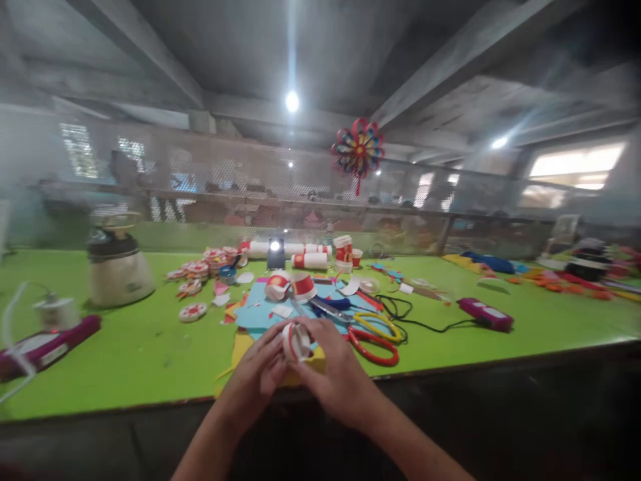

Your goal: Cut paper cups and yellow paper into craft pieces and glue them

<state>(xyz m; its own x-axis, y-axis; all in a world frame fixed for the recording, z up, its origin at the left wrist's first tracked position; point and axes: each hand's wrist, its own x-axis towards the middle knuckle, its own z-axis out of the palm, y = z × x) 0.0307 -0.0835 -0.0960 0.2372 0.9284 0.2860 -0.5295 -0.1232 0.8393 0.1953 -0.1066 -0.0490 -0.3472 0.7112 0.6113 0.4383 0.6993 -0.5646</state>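
Both hands meet around a small white paper cup piece with a red band [295, 342], held over the table's front edge. My left hand [258, 367] has its fingers closed against its left side. My right hand [330, 364] grips it from the right, with the thumb below and fingers over the top. Just beyond lie blue paper sheets [253, 314], carrying two cut red-and-white paper cups [303, 286]. Right of my hands are scissors with a red handle [375, 349], and others with yellow handles [378, 326] partly over blue ones.
Stacked paper cups [309, 260] lie at the back. Red-and-white paper flower shapes [193, 311] are left of centre. A kettle-like jug [120, 270] stands far left, near a purple power strip [75, 334]. Another purple strip [485, 314] with a black cord lies right. A pinwheel [359, 150] hangs behind.
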